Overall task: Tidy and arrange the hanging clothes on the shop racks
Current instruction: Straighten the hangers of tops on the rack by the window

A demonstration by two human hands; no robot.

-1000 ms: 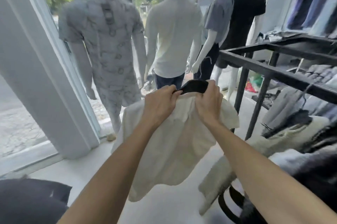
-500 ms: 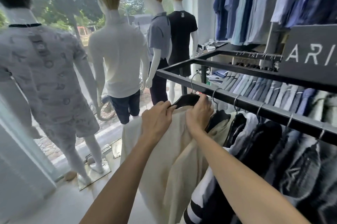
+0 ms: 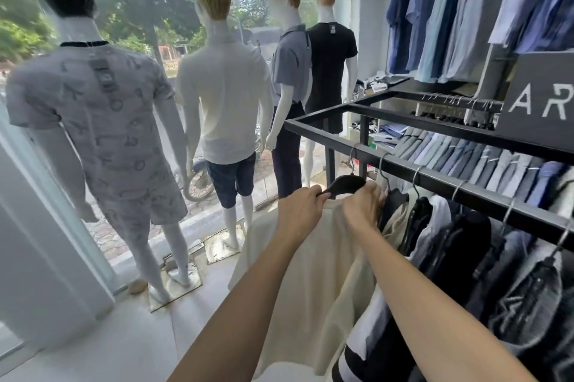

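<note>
A cream shirt (image 3: 313, 282) hangs on a black hanger (image 3: 346, 184) whose metal hook sits over the near bar of the black rack (image 3: 435, 178) at its left end. My left hand (image 3: 299, 207) grips the shirt's left shoulder and the hanger's left tip. My right hand (image 3: 365, 204) grips the shirt's right shoulder by the hanger neck. To the right, dark and striped garments (image 3: 466, 257) hang closely along the same bar.
Several dressed mannequins (image 3: 223, 102) stand at the shop window on the left and ahead. Folded clothes (image 3: 466, 158) lie in a row inside the rack. Blue shirts (image 3: 450, 15) hang on the far wall. A dark sign (image 3: 540, 96) stands on the rack's top right.
The shirt on its hanger was carried up from low over the floor to the rack bar, and its hook now sits over the bar. Both hands kept their grip.
</note>
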